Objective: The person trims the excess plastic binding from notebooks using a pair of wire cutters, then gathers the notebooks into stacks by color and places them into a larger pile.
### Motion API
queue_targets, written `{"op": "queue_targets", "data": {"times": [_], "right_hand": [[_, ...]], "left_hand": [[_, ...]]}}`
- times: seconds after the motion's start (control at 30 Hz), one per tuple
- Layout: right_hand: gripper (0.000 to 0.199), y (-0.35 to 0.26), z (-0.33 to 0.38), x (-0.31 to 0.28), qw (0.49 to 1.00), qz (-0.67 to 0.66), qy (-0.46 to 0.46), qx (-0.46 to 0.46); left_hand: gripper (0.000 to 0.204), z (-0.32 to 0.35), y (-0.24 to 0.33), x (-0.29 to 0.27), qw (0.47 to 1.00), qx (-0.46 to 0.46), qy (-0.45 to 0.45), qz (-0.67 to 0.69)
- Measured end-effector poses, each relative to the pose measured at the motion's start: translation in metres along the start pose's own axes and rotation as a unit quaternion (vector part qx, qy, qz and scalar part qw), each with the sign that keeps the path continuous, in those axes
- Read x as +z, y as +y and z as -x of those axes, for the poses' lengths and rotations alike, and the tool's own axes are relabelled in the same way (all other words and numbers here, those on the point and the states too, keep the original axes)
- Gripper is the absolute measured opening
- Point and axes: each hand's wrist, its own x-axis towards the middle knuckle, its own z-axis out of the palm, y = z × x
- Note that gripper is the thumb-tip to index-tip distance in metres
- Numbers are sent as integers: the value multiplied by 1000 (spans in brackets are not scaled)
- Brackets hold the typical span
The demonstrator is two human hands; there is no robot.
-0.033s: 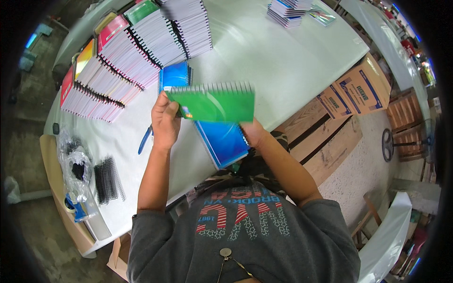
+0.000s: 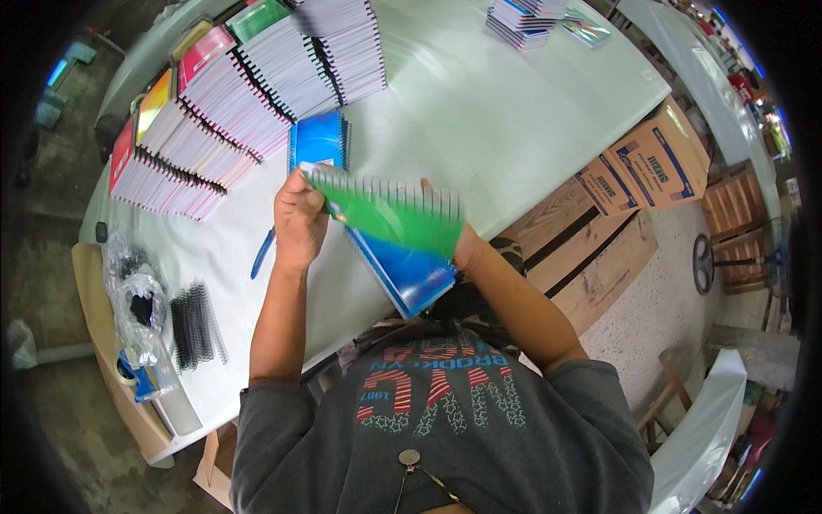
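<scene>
A green spiral notebook [image 2: 385, 216], partly blurred, hangs above the table with its wire spiral along the upper edge. My left hand [image 2: 301, 214] pinches its left end, thumb on the front. At its right end is my right hand [image 2: 467, 248], mostly behind the green cover. One fingertip shows above the spiral; the other fingers are hidden, so its grip cannot be made out. Below the green cover, a blue notebook [image 2: 409, 276] slants toward my body, close to my right hand. Another blue spiral notebook [image 2: 318, 137] lies on the table beyond my left hand.
Tall rows of bound notebooks [image 2: 248, 94] stand at the far left. Black spiral coils [image 2: 195, 325], a clear plastic bag [image 2: 141, 295] and a blue-handled tool [image 2: 263, 254] lie at left. Far off are more notebooks [image 2: 521, 26]. Cardboard boxes [image 2: 655, 163] sit on a wooden pallet [image 2: 591, 257] at right.
The green notebook's right end has tilted downward and its face has turned. The blue notebook beneath has shifted slightly right and toward my body. My left hand stays nearly in place.
</scene>
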Motion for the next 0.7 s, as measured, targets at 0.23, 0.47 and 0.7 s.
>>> {"op": "queue_targets", "data": {"times": [0.23,0.47,0.7], "right_hand": [[59,10,31,32,971,-38,-109,208],[49,-4,31,28,978,-43,-88,182],[47,-7,4,8,949,257,-3,-185]], "left_hand": [[41,-2,-12,-1,952,29,-287,104],[39,4,-19,8,959,94,-154,-220],[57,40,-8,10,952,-161,-33,-259]]}}
